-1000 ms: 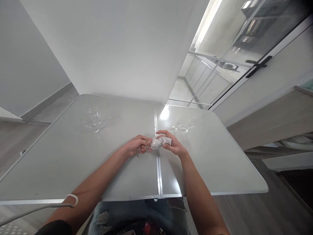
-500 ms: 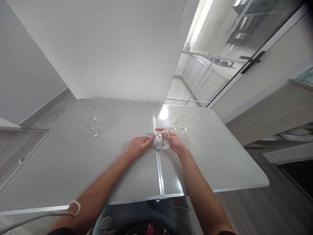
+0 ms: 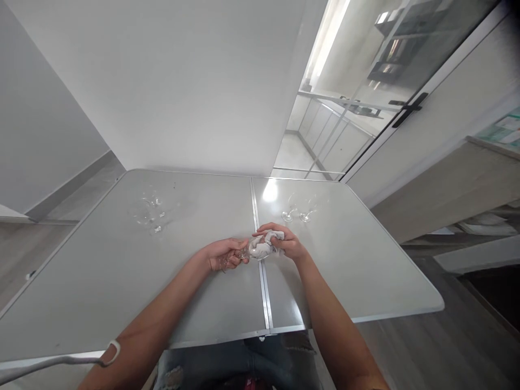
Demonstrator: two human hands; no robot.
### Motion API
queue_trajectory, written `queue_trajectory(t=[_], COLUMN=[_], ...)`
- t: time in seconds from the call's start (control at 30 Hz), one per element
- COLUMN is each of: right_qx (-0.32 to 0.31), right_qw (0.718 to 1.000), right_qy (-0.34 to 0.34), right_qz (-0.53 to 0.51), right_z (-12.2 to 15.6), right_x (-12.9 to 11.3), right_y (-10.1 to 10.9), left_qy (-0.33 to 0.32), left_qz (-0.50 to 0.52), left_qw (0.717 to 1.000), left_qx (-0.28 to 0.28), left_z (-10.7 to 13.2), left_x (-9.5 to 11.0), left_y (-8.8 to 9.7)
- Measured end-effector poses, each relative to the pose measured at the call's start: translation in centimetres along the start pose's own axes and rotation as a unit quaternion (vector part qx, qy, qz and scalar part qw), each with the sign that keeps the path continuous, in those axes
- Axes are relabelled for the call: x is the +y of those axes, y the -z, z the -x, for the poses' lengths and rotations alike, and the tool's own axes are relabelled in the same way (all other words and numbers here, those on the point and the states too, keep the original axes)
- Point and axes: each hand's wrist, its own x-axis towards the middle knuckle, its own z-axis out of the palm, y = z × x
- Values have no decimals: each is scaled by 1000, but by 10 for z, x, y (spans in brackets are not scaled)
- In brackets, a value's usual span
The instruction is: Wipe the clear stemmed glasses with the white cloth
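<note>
A clear stemmed glass [image 3: 254, 254] lies tilted on its side between my hands, just above the table's metal seam. My left hand [image 3: 227, 253] is closed around its stem, and part of the foot shows below the fingers. A white cloth [image 3: 262, 247] is bunched inside the bowl and around its rim. My right hand [image 3: 284, 242] grips the cloth at the bowl end. Beyond my right hand, two clear stemmed glasses [image 3: 287, 215] stand on the table. Several more clear glasses [image 3: 152, 212] are grouped on the left side; their outlines are faint.
The light grey folding table [image 3: 345, 271] has a metal seam down its middle. A white wall [image 3: 182, 97] borders its far edge. A white cable loop [image 3: 111, 352] hangs by my left forearm at the front. A glazed door [image 3: 365, 124] stands at the back right.
My left hand has shifted from the cloth-wrapped part to the glass's stem, a little left and nearer me. The glass is now turned with its bowl toward my right hand, cloth bunched inside.
</note>
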Motion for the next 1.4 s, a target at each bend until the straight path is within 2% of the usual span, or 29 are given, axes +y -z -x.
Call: queue_trajectory(t=[0.07,0.1,0.17,0.2,0.27,0.33,0.37,0.4,0.43,0.47,0.5,0.53,0.57,0.63,0.67,0.7,0.77,0.8,0.87,0.93,0.97,1.0,1.03,1.1,1.17,1.23,1.27,1.33,1.4], right_qx=[6,15,43,59,90,122,139,155,167,173,172,167,157,133,120,106,90,88,95,97,94,92,93,112,148,182,196,207,190], right_qw=[999,998,997,997,995,989,985,981,978,977,978,981,984,990,992,993,995,996,995,993,992,990,988,987,988,981,976,970,973], right_qy=[17,18,3,-11,-48,-69,-74,-77,-78,-77,-73,-64,-54,-34,-26,-19,5,18,36,40,40,41,40,27,-9,-56,-75,-97,-100], right_qz=[43,57,60,47,1,-53,-75,-89,-97,-97,-91,-78,-63,-42,-39,-38,-33,-23,9,50,75,98,116,114,49,-33,-62,-86,-80], right_z=[-1,-2,-5,-7,-11,-14,-15,-17,-18,-19,-19,-19,-19,-15,-13,-11,-6,-4,-2,-3,-5,-7,-9,-13,-16,-18,-18,-18,-16], right_x=[0,0,1,2,5,9,11,12,13,14,15,15,15,13,12,11,9,9,9,9,8,8,7,6,5,5,5,4,2], right_y=[2,3,3,2,1,1,0,0,-1,-2,-3,-4,-6,-11,-12,-14,-15,-14,-11,-7,-6,-5,-4,-5,-6,-6,-6,-6,-5], left_qy=[-28,-64,-163,-212,-289,-327,-332,-332,-330,-328,-324,-315,-296,-219,-162,-103,-18,2,-6,-69,-115,-167,-217,-292,-329,-343,-346,-344,-335], left_qz=[-39,-83,-212,-290,-436,-541,-574,-592,-597,-588,-564,-525,-468,-313,-223,-139,-14,19,30,-33,-92,-166,-249,-408,-527,-594,-611,-613,-569], left_qw=[998,992,947,902,786,682,649,630,626,637,661,702,758,889,943,977,999,1000,999,994,981,954,911,793,685,622,608,610,655], left_qx=[28,67,181,239,328,367,373,377,377,376,374,364,344,252,188,123,30,8,11,72,125,186,249,345,380,376,370,365,367], left_z=[-1,-2,-4,-6,-10,-15,-17,-19,-20,-20,-20,-18,-16,-10,-7,-4,-2,-2,-4,-8,-10,-12,-13,-17,-21,-25,-26,-28,-27], left_x=[-1,-2,-5,-7,-13,-19,-22,-23,-24,-23,-21,-19,-16,-8,-5,-2,0,0,-1,-5,-8,-10,-13,-18,-23,-25,-26,-25,-23], left_y=[-2,-4,-8,-10,-12,-11,-11,-12,-12,-14,-15,-17,-18,-17,-16,-14,-9,-8,-8,-11,-13,-15,-17,-18,-16,-14,-13,-13,-16])
